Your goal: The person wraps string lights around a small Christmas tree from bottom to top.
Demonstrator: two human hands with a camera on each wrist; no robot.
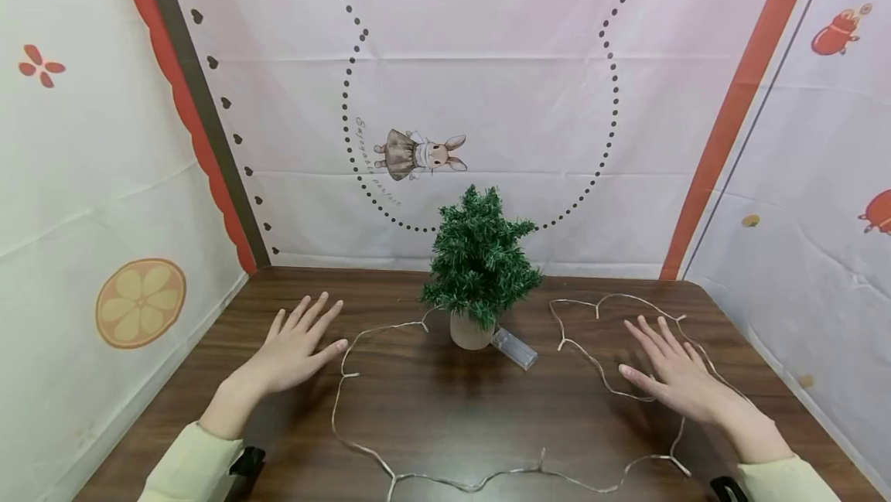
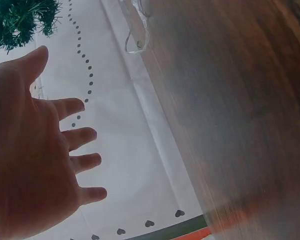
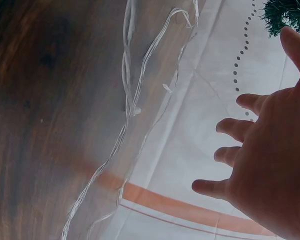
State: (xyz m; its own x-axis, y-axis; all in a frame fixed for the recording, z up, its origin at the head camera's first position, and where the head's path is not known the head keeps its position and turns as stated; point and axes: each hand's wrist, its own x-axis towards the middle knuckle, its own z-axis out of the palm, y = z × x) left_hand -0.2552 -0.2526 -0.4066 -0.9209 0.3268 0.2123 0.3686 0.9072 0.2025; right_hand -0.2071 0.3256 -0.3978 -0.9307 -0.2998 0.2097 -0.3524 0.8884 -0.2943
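A small green artificial Christmas tree [image 1: 482, 254] with a pale round base [image 1: 471, 332] stands upright at the back middle of the table. Beside the base lies a clear plastic battery box [image 1: 515, 349]. From there a thin wire string of lights [image 1: 501, 474] loops loosely over the table. My left hand [image 1: 288, 355] is spread palm down at the left, apart from the wire and holding nothing. Over the right loop of wire hovers my right hand [image 1: 678, 378], fingers spread, holding nothing; whether it touches the wire I cannot tell. In both wrist views the fingers look straight.
The dark wooden table [image 1: 431, 409] is enclosed by printed cloth at the back [image 1: 487, 115], left [image 1: 56, 177] and right [image 1: 821, 254]. The wire's stubs lie across the front and right of the tabletop. Black straps show at both sleeves.
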